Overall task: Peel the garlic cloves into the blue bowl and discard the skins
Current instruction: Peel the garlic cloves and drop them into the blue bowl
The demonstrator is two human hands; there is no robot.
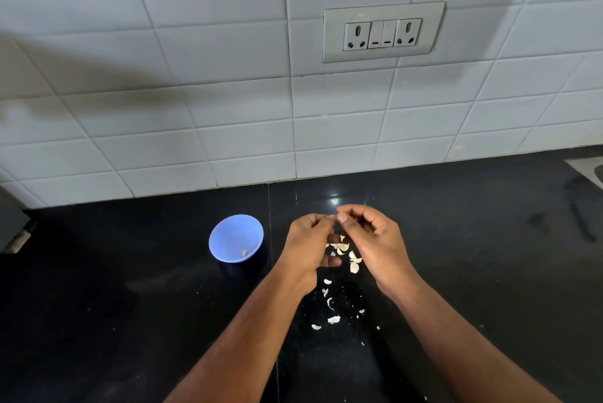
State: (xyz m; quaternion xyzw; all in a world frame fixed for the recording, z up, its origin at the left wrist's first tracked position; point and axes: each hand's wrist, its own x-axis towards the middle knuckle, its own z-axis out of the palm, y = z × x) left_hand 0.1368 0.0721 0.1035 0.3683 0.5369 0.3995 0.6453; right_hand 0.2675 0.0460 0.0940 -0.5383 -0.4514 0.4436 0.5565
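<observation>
Peeling in hand. A garlic clove (pixel 333 216) is pinched between the fingertips of the left hand (pixel 308 244) and the right hand (pixel 372 236), raised just right of the blue bowl (pixel 235 238). The skin is best lifted at the tip, likely with the thumbnail, with the clove kept over the skins (pixel 342 249). Clove mostly hidden; pale. One pale piece lies inside the bowl. Pale, curled skins are scattered right of the bowl.

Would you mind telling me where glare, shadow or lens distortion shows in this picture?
Head view: a bright glare spot on the black counter just beyond the hands; a broad soft shadow across the tiled wall at left; wide-angle bending skews the tile lines.
</observation>
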